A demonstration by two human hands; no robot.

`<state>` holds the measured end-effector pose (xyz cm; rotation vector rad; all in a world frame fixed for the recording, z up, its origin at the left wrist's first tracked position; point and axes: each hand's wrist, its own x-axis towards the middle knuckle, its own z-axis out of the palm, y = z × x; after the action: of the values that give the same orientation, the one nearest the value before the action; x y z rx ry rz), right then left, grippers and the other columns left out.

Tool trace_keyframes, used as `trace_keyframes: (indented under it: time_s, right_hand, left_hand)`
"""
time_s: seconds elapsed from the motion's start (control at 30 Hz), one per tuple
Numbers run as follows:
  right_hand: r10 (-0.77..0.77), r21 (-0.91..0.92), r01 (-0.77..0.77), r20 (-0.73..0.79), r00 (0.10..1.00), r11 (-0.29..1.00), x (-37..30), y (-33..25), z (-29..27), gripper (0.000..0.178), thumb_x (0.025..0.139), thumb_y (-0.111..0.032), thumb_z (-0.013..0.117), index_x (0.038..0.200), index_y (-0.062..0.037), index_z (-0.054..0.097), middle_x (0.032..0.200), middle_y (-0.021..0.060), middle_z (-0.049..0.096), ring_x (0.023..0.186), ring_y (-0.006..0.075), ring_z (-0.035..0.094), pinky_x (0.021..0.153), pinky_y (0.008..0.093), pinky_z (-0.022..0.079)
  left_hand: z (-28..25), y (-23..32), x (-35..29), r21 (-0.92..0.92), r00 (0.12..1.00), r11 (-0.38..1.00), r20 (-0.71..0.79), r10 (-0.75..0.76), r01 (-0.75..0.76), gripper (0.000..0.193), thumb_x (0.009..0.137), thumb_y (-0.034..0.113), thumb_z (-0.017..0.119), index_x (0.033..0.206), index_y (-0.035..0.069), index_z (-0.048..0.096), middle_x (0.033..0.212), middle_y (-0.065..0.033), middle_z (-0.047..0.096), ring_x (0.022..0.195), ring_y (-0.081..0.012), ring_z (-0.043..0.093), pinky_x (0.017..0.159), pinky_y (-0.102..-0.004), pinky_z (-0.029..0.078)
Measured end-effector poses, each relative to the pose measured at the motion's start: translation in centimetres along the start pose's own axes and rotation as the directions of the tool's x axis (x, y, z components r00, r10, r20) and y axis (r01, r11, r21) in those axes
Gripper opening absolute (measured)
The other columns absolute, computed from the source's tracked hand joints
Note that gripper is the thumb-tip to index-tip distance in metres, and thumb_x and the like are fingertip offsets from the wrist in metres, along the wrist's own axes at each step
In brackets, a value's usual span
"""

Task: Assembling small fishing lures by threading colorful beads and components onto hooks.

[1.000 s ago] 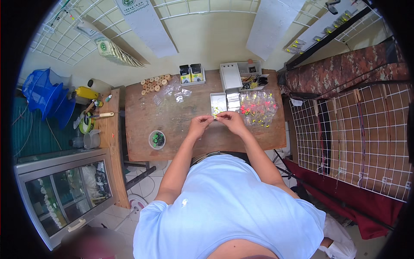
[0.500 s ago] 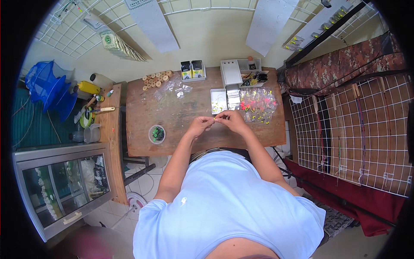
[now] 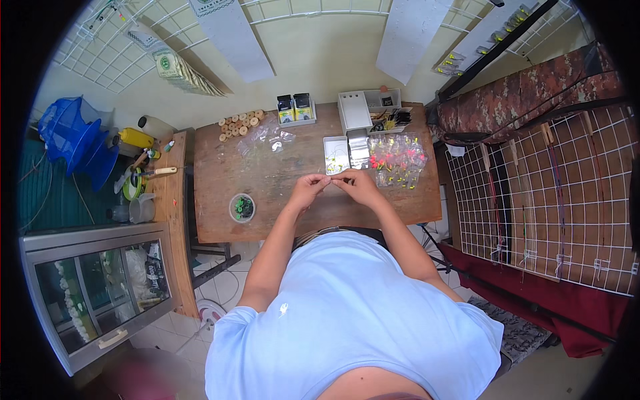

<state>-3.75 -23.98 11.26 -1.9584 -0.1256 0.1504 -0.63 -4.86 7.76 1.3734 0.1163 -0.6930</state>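
My left hand (image 3: 307, 190) and my right hand (image 3: 361, 186) meet over the wooden table (image 3: 280, 167), fingertips pinched together. Whatever lies between them is too small to make out. Just beyond the fingertips sits a white tray (image 3: 327, 148) with small yellow pieces in it. To its right is a silver packet (image 3: 359, 153). Clear plastic bags (image 3: 401, 157) with pink and yellow pieces lie beside that packet. A round tub (image 3: 233, 208) holding dark green pieces stands left of my left hand.
Along the table's back are wooden spools (image 3: 235, 125), a box of dark packets (image 3: 298, 119) and a white organizer (image 3: 353, 112). Loose clear bags (image 3: 257, 142) lie near the spools. A glass-fronted cabinet (image 3: 33, 257) stands at left; a wire grid rack (image 3: 533, 220) stands at right.
My fingertips have drawn closer together, and the yellow speck seen between them before is now hidden. The view has shifted slightly; the things on the table lie as before.
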Motion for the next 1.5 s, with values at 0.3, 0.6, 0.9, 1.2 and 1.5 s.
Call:
trace_keyframes:
  time_s: [0.3,0.6,0.9,1.2,1.5]
  right_hand:
    - [-0.008,-0.050,0.006,-0.052,0.999,0.999,-0.1,0.4,0.7,0.017,0.084,-0.020,0.067,0.097,-0.0097,0.072,0.081,0.0069,0.067,0.064,0.0134,0.054,0.060,0.0276,0.044]
    - [0.098,-0.414,-0.103,-0.033,0.995,0.904,-0.2,0.5,-0.6,0.024,0.081,-0.012,0.062,0.103,-0.0042,0.068,0.100,0.0130,0.065,0.088,0.0228,0.060,0.078,0.0320,0.046]
    - [0.296,0.496,-0.327,0.143,0.944,0.804,1.7,2.9,2.9,0.029,0.098,-0.028,0.041,0.111,-0.0066,0.057,0.092,0.0046,0.061,0.082,0.0130,0.057,0.070,0.0283,0.045]
    - [0.107,0.128,-0.104,-0.017,0.994,0.986,0.8,3.7,3.6,0.022,0.094,-0.023,0.051,0.101,-0.0022,0.054,0.070,0.0061,0.056,0.060,0.0142,0.052,0.057,0.0299,0.043]
    - [0.029,-0.276,-0.021,0.023,0.999,0.961,0.3,1.1,2.0,0.020,0.093,-0.022,0.054,0.096,-0.0017,0.052,0.091,0.0232,0.062,0.084,0.0412,0.060,0.069,0.0447,0.047]
  left_hand:
    - [-0.2,-0.6,0.2,0.095,0.999,0.995,-0.007,0.039,-0.038,0.018,0.086,0.020,0.069,0.096,0.005,0.070,0.075,0.0039,0.061,0.060,-0.0036,0.046,0.053,-0.0195,0.038]
    - [-0.2,0.3,0.1,0.092,0.982,0.992,-0.157,0.104,-0.090,0.021,0.085,0.020,0.070,0.096,0.003,0.069,0.076,0.0025,0.061,0.060,-0.0032,0.046,0.053,-0.0191,0.036]
    - [0.2,-0.2,0.7,0.321,0.965,0.916,-0.024,0.263,-0.241,0.019,0.085,0.015,0.069,0.098,0.001,0.069,0.085,-0.0035,0.069,0.075,-0.0082,0.059,0.068,-0.0226,0.046]
    - [0.1,-0.4,0.5,0.383,0.958,0.895,-0.070,0.277,-0.230,0.020,0.084,0.017,0.070,0.097,0.001,0.070,0.083,-0.0027,0.068,0.072,-0.0066,0.057,0.065,-0.0220,0.046]
    - [0.1,-0.8,0.6,0.011,0.995,0.996,-0.025,-0.091,0.092,0.022,0.089,0.024,0.065,0.098,0.005,0.070,0.069,0.0051,0.056,0.058,-0.0039,0.042,0.053,-0.0198,0.035]
